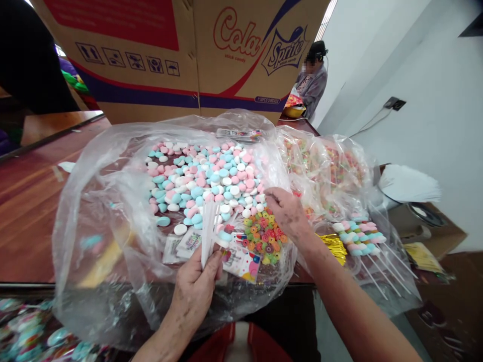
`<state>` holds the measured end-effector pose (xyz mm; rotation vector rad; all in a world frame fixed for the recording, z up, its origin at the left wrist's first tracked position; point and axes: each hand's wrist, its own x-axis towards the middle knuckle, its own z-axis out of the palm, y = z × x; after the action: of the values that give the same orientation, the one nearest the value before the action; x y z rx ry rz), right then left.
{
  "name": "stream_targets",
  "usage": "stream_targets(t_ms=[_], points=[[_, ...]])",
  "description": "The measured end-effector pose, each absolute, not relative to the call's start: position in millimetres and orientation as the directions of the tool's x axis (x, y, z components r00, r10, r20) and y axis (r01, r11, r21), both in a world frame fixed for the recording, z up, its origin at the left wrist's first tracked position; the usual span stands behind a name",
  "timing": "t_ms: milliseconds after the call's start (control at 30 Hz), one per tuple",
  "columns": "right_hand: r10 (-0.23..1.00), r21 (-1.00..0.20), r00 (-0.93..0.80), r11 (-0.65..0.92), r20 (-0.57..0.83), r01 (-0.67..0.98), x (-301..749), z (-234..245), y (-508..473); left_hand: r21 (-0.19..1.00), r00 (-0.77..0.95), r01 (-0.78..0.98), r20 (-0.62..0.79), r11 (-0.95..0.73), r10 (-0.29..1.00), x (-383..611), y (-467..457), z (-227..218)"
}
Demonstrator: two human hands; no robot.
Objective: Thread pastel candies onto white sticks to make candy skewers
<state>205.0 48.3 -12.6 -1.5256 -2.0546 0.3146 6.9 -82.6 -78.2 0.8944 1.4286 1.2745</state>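
My left hand (196, 286) is closed round a bundle of white sticks (208, 229), with a pastel sweet at the tip of one. My right hand (289, 213) reaches into an open clear plastic bag (94, 201), fingers curled down among the sweets; what they pinch is hidden. The bag holds a heap of pink, blue and white marshmallow sweets (204, 178) and a smaller pile of coloured ring gummies (264, 236). Small printed wrappers (241, 261) lie under my left hand.
Finished marshmallow skewers (362, 236) lie at the right beside gold twist ties (334, 246) and another bag of sweets (324, 171). A large cardboard box (181, 55) stands behind. White sticks fan over a dish (407, 183). Another person (313, 80) stands far back.
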Motion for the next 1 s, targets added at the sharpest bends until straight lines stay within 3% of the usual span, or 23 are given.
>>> stream_targets(t_ms=[67, 167, 333, 500, 600, 767, 833, 1000], points=[[0.937, -0.341, -0.221, 0.307, 0.27, 0.889, 206.6, -15.3, 60.8, 0.977, -0.258, -0.11, -0.205, 0.182, 0.944, 8.5, -82.3, -77.4], [0.939, -0.275, -0.24, 0.305, 0.246, 0.912, 202.7, -25.6, 68.9, 0.966, -0.264, -0.16, -0.24, 0.202, 0.934, 11.5, -80.8, -71.6], [0.908, -0.004, -0.358, 0.367, 0.218, 0.93, 199.1, -41.8, 70.0, 0.927, -0.322, -0.325, -0.293, 0.185, 0.9, 11.6, -78.0, -58.9], [0.917, 0.118, -0.362, 0.345, 0.169, 0.931, 197.3, -38.9, 68.7, 0.923, -0.375, -0.368, -0.258, 0.112, 0.89, 5.2, -78.5, -45.3], [0.899, 0.115, -0.373, 0.355, 0.229, 0.928, 186.0, -30.6, 57.3, 0.922, -0.42, -0.38, -0.242, 0.073, 0.875, 2.2, -79.0, -39.9], [0.712, -0.121, -0.664, 0.698, 0.23, 0.706, 146.0, -19.5, 28.3, 0.931, -0.454, -0.362, -0.223, 0.05, 0.862, 0.5, -78.4, -37.1], [0.709, -0.166, -0.683, 0.705, 0.177, 0.689, 130.3, -19.6, 21.2, 0.933, -0.451, -0.358, -0.216, 0.046, 0.866, 0.5, -78.1, -37.1], [0.767, -0.108, -0.637, 0.641, 0.071, 0.76, 117.6, -25.7, 14.3, 0.935, -0.448, -0.353, -0.201, 0.035, 0.871, -1.4, -79.2, -40.4]])
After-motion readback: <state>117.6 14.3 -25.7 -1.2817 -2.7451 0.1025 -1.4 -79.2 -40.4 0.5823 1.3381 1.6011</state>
